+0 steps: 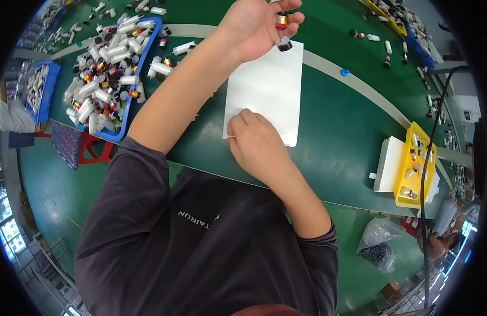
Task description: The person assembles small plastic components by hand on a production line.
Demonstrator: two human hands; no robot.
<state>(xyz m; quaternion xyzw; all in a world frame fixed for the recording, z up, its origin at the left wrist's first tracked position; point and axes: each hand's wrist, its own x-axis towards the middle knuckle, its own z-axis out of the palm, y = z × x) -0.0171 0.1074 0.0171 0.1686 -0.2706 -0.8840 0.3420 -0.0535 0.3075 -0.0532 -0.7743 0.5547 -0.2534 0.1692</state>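
Stretched out over the far edge of the white paper stack (264, 89), my left hand (256, 29) has its fingers curled round a small cylindrical bottle-like part (281, 22). The part shows a red and gold band and black ends, with a clear section toward its lower end. My right hand (255, 141) rests on the near left corner of the paper, fingers bent and thumb pinched in at the edge. The fingertips are partly hidden, but they appear to grip the paper's corner.
A blue tray (128, 118) heaped with white, red and black cylindrical pieces stands at the left, loose ones beside it. At the right are a yellow tray (400, 199) with several pieces and a white stack (388, 163). A blue pushpin-like piece (344, 72) and a black cable (427, 174) also show.
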